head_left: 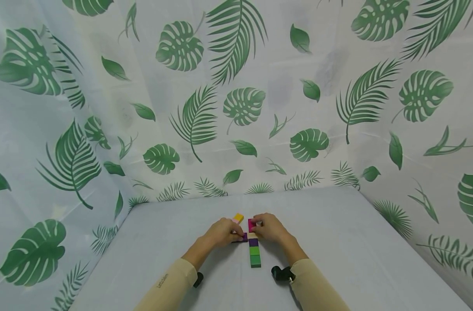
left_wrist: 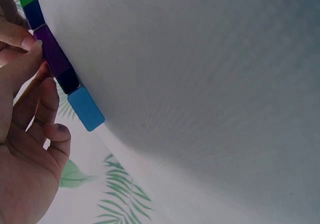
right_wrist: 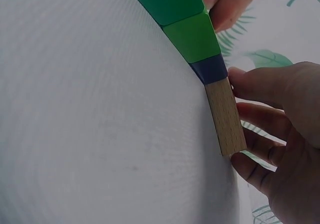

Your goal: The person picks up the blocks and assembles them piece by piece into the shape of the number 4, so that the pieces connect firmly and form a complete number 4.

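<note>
My left hand [head_left: 223, 232] pinches a purple block [left_wrist: 54, 51] at the left side of a short row of blocks. A dark navy part [left_wrist: 68, 80] and a light blue block [left_wrist: 86, 108] line up beyond it in the left wrist view. On the other side, my right hand [head_left: 271, 227] has its thumb and fingers at a plain wooden block [right_wrist: 225, 116], near both its ends. A magenta block [head_left: 252, 225] shows beside the right fingers in the head view. Nearer me, the row continues with a navy block [head_left: 253, 242], a light green block [head_left: 254, 250] and a dark green block [head_left: 255, 261].
A yellow block [head_left: 239, 217] lies angled just beyond the left hand, joined to a paler piece partly covered by the fingers. The pale tabletop [head_left: 318, 224] meets leaf-printed cloth [head_left: 275, 142] at the back and sides. Black wrist cameras [head_left: 283, 273] hang under both sleeves.
</note>
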Tool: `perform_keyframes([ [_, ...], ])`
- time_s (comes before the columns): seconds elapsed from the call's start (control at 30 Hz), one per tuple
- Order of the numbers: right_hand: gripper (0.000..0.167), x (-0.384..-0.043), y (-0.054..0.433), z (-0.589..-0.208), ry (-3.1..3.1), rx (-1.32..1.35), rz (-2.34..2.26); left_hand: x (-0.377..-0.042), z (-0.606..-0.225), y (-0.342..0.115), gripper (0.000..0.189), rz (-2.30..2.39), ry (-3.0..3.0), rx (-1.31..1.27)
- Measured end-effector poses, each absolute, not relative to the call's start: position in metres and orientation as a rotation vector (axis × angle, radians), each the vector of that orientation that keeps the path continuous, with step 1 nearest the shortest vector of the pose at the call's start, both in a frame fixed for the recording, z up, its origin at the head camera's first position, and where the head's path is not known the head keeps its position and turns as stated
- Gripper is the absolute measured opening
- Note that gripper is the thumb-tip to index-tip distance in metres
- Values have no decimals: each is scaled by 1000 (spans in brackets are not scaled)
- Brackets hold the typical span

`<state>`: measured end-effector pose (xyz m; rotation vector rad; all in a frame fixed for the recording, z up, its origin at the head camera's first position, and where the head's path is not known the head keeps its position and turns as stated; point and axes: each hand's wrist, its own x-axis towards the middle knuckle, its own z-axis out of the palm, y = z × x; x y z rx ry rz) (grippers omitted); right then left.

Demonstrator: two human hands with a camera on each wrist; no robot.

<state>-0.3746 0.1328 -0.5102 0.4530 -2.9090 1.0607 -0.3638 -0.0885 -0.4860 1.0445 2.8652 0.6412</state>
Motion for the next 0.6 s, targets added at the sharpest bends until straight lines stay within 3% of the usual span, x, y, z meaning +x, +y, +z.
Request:
perform_keyframes([
  [0.6,27,-373,133,-509,-2912,462,1069,-364,-486,-88,7,621,2877,1066],
])
